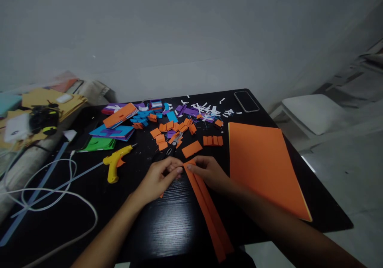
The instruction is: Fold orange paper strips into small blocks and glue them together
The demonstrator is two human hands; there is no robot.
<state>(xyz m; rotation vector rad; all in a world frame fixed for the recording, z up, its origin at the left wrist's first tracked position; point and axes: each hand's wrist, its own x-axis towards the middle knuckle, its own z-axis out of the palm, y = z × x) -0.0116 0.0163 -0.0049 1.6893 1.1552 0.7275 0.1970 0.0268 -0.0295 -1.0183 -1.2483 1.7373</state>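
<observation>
A long orange paper strip (206, 208), creased along its length, runs from between my hands down toward the table's front edge. My right hand (209, 173) pinches its upper end, thumb on top. My left hand (163, 176) is closed, its thumb and fingertips at the strip's upper left corner. Just beyond my hands lies a small folded orange paper piece (192, 149). Scissors (173, 144) rest beyond my left hand, partly among small orange folded papers (161, 136). A sliver of orange shows under my left hand.
A yellow glue gun (115, 162) lies left, near a looping white cable (89, 208). Orange sheets (263, 164) are stacked right, below a phone (246, 101). Folded coloured papers (112, 131) and white scraps (206, 109) cover the back. A white stool (311, 110) stands beyond the table.
</observation>
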